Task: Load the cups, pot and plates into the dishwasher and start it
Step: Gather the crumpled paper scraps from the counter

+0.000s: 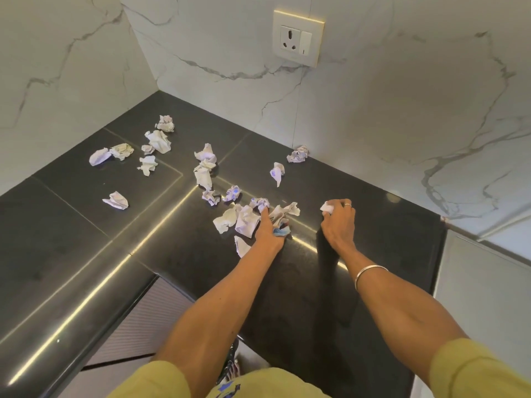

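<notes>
I see no cups, pot, plates or dishwasher in my head view; what my hands work on is crumpled paper on a black countertop (86,254).

My left hand (268,225) lies in the middle of the frame, fingers curled down into a cluster of paper wads (244,219), gripping a bundle that includes a bluish scrap (280,231) tucked under the palm. One wad with blue print (260,203) sits at the fingertips, at 12 o'clock from the knuckles; more sheets fan out at 9 and 1 o'clock, touching the hand, and one flat piece (241,247) lies at 7 o'clock beside the wrist.

My right hand (339,218) sits at 3 o'clock from the left, apart from it, clenched round a small white wad (327,208) that pokes out at its 10 o'clock. A ring (347,205) shows on one finger and a bangle (370,275) circles the forearm.

Further out, loose wads scatter toward 10 and 11 o'clock: a group near the corner (158,140), a lone one (116,200) at 9 o'clock, a string of them (204,168) toward 11. One (298,154) rests against the marble wall (402,110) at 12 o'clock, another (277,172) just below it. A wall socket (298,38) sits high at 12 o'clock. Yellow sleeves (471,369) frame the bottom edge.
</notes>
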`<state>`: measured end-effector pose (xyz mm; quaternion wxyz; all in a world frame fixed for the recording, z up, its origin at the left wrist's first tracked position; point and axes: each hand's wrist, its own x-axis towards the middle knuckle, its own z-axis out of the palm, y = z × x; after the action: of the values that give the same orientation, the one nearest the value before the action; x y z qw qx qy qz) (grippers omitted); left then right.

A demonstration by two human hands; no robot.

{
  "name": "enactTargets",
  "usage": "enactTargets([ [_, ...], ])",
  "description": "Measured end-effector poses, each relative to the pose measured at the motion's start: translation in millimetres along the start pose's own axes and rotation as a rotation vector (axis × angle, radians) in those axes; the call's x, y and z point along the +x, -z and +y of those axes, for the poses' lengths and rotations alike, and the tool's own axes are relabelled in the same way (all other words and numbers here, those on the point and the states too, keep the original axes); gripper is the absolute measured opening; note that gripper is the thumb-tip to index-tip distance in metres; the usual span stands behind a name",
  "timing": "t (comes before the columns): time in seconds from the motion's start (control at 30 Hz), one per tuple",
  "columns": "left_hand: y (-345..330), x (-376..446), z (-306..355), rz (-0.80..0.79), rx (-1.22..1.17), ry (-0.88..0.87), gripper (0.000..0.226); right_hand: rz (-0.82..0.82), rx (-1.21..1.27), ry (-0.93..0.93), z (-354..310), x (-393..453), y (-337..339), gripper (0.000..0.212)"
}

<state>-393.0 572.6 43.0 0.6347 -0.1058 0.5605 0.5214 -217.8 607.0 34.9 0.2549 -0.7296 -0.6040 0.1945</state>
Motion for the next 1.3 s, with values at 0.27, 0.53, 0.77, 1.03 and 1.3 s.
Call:
enactTargets([
  [0.27,-0.3,-16.5,2.7,0.0,-0.004,0.01,0.037,0.027,0.229,0.001,1.2,-31.4,1.9,0.019],
  [0.53,9.5,-44.0,16.0,-0.001,-0.079,0.034,0.052,0.035,0.344,0.26,-47.7,-89.1,-2.8,0.012],
  [0.77,19.6,-60.4,39.8,-0.141,-0.153,-0.076,0.041,-0.079,0.252,0.482,-85.5,-112.2,-10.7,0.024],
  [1.03,63.2,-79.9,77.7,-0.152,-0.283,-0.056,0.037,-0.165,0.252,0.433,-133.1,-127.9,-33.4,0.027],
  [1.3,114.7,-74.9,112.1,-0.115,-0.444,-0.149,0.021,-0.14,0.243,0.459,-148.0,-137.6,-48.8,0.014],
])
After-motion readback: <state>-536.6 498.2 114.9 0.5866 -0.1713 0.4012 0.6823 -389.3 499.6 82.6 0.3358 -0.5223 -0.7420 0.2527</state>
